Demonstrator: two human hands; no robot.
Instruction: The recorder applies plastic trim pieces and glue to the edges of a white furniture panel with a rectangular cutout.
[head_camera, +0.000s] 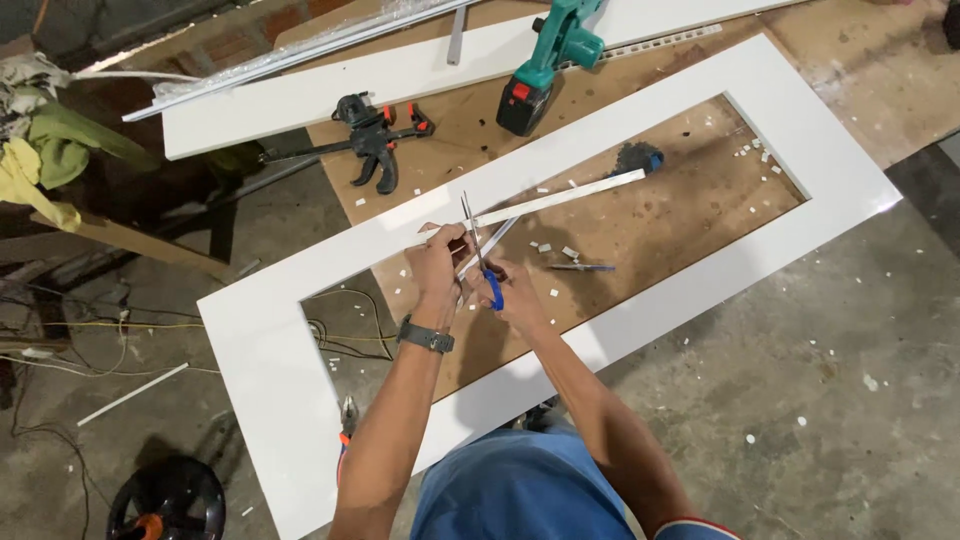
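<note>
- Head view: the left hand (437, 262) pinches the near end of a thin white trim strip (560, 199), its grip closed on that end just above the inner edge of the white rectangular frame (262, 345).
- The strip's long axis runs from the left hand up and to the right across the frame's opening, its far end free near a dark round object (637, 158).
- The right hand (512, 292) holds blue-handled scissors (478, 250), fingers closed through the loops; the blades are parted narrowly and point up, away from the person, meeting the strip just beside the left fingers.
- A second thin strip (488, 246) lies slanted under the blades.
- The right hand is nearer the cutting point; the left steadies the strip on the other side of the blades.
- The frame lies on a brown board surface (700, 200) littered with small white offcuts (545, 247).
- Farther off rest a black bar clamp (372, 135) and a teal cordless tool (548, 62).
</note>
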